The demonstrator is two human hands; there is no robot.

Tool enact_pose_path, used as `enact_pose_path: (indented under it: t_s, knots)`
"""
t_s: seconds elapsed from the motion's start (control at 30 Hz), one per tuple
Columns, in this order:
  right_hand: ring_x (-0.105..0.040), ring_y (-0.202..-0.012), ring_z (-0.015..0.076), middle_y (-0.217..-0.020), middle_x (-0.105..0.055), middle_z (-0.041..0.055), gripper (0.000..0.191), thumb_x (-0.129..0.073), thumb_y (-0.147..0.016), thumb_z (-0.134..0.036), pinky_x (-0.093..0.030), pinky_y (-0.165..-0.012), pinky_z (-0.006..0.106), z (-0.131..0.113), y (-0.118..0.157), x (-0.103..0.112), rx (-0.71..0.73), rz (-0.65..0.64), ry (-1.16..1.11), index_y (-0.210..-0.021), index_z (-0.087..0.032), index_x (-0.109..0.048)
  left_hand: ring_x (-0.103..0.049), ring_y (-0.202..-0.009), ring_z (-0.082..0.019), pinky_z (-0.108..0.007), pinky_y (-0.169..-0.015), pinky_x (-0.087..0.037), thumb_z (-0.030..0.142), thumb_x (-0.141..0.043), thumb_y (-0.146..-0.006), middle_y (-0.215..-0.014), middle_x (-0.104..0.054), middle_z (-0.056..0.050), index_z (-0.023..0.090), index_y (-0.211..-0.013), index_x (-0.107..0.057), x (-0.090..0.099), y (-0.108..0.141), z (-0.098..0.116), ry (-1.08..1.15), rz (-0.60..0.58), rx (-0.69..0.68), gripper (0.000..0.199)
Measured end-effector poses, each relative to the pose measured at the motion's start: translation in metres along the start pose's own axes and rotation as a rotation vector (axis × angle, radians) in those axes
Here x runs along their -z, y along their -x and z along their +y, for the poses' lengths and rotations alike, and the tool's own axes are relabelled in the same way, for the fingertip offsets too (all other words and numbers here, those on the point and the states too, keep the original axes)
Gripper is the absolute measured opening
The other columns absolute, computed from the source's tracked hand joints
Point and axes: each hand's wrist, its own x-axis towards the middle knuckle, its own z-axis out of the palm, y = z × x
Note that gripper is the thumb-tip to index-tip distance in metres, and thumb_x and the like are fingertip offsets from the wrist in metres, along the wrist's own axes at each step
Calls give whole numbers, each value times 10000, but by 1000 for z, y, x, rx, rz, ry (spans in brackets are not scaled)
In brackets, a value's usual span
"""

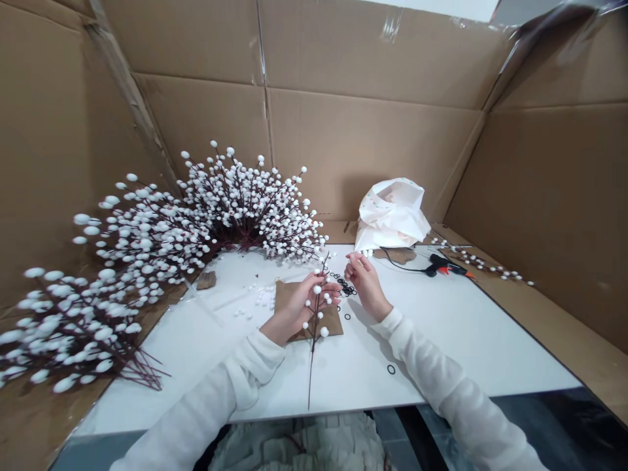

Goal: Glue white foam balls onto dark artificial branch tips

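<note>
My left hand (297, 302) is closed on a dark brown artificial berry branch (313, 347) with white balls along its twigs. The branch points away from me, its bare stem end reaching toward the table's front edge. My right hand (367, 285) is raised to the right of the branch, apart from it, with thumb and fingers pinched together. Whatever that pinch holds is too small to make out. Under my left hand lies a brown cardboard piece (333, 324). Between my hands, several black rings (346, 288) lie in a pile.
Bunches of white berry branches (240, 196) line the back and left. Loose white balls (265, 297) lie left of the cardboard. At the back right are a white plastic bag (392, 212), a black glue gun (449, 265) and another berry branch (483, 263). Cardboard walls (363, 131) surround the white table (441, 340).
</note>
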Motion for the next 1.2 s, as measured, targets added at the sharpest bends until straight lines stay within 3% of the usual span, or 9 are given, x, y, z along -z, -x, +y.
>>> enact_pose_path:
  t_s: [0.17,0.3,0.43,0.6,1.2]
  knots:
    - [-570,-726,115,-722,-597,11,408,-668,-741,-473,-437,-691,233,-2,4,-4,-16,-42,-26,-949,-178,-478,-672,-707,-180,-286,-597,-598,333,-566,-765,-823,-669,-60,200,-882,-474,0,0,-5,-127,9,-45,199]
    - [-623,-891,165,-955,-650,59,393,-703,-719,-441,-477,-806,294,-3,10,-10,-113,-88,-90,-906,-188,-468,-656,-677,-147,-243,-538,-577,379,-624,-749,-917,-659,-65,215,-975,-490,-2,0,-6,-157,63,-115,310]
    - [-621,-842,139,-895,-635,31,330,-729,-702,-398,-486,-758,254,-3,15,-13,-181,-152,-139,-842,-175,-531,-642,-729,-119,-172,-524,-542,381,-711,-690,-966,-632,-47,200,-928,-558,-1,-2,-6,-200,149,-194,336]
    - [-635,-857,143,-931,-652,43,318,-759,-671,-371,-486,-827,268,4,14,-11,-233,-167,-203,-833,-158,-587,-626,-704,-114,-142,-479,-501,409,-691,-694,-836,-619,-18,173,-852,-609,0,-2,-5,-294,252,-256,296]
    - [-610,-742,120,-854,-662,47,297,-786,-625,-375,-498,-747,247,2,16,-14,-226,-171,-101,-768,-144,-665,-577,-616,-88,-140,-471,-485,415,-691,-672,-754,-641,-23,144,-820,-642,-2,-2,-4,-385,275,-274,312]
